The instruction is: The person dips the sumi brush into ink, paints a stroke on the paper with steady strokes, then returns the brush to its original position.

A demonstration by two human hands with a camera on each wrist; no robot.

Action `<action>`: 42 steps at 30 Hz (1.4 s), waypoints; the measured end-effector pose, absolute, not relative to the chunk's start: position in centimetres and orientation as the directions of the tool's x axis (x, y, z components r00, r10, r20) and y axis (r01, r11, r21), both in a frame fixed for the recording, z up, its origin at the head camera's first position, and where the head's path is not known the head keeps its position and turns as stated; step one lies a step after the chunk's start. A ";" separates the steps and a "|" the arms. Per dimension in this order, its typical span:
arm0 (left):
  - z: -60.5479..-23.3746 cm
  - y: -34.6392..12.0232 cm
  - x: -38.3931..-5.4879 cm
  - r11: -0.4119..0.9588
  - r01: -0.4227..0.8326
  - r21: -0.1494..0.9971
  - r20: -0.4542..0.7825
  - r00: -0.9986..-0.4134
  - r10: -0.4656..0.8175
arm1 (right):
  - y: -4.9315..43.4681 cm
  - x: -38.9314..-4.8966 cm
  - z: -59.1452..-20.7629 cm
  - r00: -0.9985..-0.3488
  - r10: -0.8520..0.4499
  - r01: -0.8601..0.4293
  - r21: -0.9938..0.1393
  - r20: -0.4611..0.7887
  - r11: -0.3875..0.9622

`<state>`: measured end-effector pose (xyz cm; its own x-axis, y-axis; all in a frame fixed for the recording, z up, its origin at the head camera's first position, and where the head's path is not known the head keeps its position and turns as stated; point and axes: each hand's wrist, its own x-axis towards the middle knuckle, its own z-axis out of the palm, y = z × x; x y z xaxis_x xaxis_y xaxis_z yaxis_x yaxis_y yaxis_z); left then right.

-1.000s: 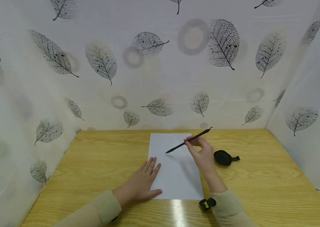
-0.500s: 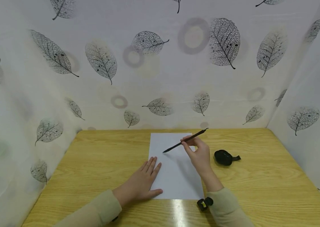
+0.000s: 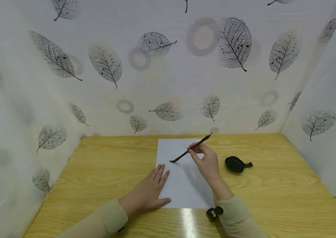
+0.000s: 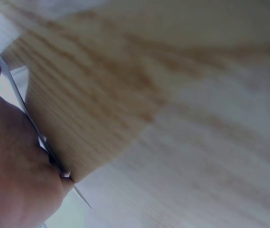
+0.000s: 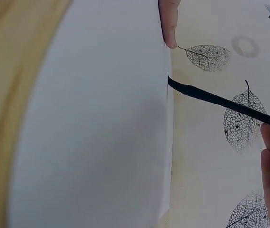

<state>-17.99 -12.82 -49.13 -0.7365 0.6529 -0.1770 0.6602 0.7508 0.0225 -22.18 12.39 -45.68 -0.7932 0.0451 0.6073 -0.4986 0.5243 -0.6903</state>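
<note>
A sheet of white paper [image 3: 187,195] lies on the wooden table. My left hand [image 3: 147,191] rests flat across its left edge, fingers spread and straight. With thumb and fingertips, my right hand [image 3: 209,167] pinches a dark writing brush [image 3: 181,156] partway along its handle. The brush leans, its hair tip touching the paper's upper left part. In the right wrist view the tip of the brush [image 5: 210,98] is bent against the sheet. Near the right hand stands a small black dish [image 3: 234,164] with a short handle. The left wrist view shows the left hand [image 4: 16,166] close up and blurred.
The yellow wood-grain table [image 3: 105,162] reaches back to a white sheet wall [image 3: 162,86] printed with leaves, which also encloses both sides. A small black device [image 3: 212,214] sits at the right wrist, by the paper's lower right corner.
My right hand has moved slightly left with the brush, which has come down; its straight tip now bends on the paper. The left hand stays in place.
</note>
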 end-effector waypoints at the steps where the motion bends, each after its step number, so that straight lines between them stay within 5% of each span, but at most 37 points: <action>1: -49.0 -12.8 -17.9 0.751 0.660 0.026 -0.175 -0.736 0.653 | 12.4 -22.2 -45.6 -0.795 0.038 -0.494 -0.683 0.605 0.538; 20: -48.9 -12.8 -18.0 0.753 0.656 0.045 -0.173 -0.737 0.653 | 12.3 -22.2 -45.4 -0.756 -0.036 -0.525 -0.573 0.653 0.629; 42: -49.0 -12.9 -17.9 0.752 0.658 0.046 -0.181 -0.735 0.654 | 13.0 -22.3 -45.0 -0.749 -0.008 -0.520 -0.579 0.663 0.628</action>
